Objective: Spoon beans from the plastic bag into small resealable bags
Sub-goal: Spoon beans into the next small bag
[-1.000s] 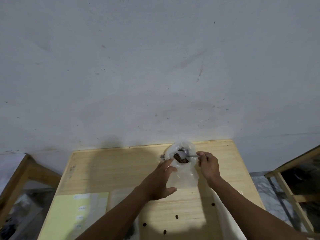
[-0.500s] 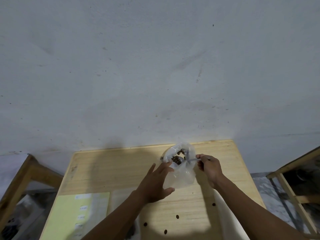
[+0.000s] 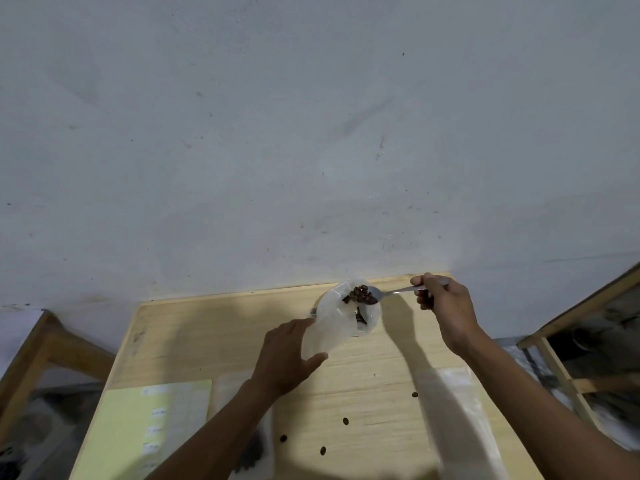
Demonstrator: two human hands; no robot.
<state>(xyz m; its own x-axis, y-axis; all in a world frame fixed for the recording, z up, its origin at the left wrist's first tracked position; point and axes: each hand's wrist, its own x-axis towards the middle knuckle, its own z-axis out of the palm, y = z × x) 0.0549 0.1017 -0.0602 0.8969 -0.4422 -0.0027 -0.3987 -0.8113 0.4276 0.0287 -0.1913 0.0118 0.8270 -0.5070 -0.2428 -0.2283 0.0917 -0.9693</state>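
Note:
A clear plastic bag (image 3: 334, 323) stands near the far edge of the wooden table (image 3: 194, 327), its mouth facing me with dark beans (image 3: 360, 317) inside. My left hand (image 3: 289, 358) grips the bag's near side, fingers curled around it. My right hand (image 3: 446, 306) pinches the handle of a metal spoon (image 3: 398, 291). The spoon bowl, heaped with dark beans (image 3: 362, 295), hovers at the bag's upper rim. Small clear resealable bags (image 3: 460, 386) lie flat under my right forearm.
Several loose beans (image 3: 345, 420) are scattered on the table in front of me. A yellow sheet (image 3: 138, 427) with small labels lies at the near left. A partly hidden bag of beans (image 3: 252, 455) sits under my left forearm. Wooden frames stand at both sides; a wall rises behind.
My right hand has drawn back to the right and up, bringing the spoon out of the bag loaded with beans. My left hand has slid lower along the bag.

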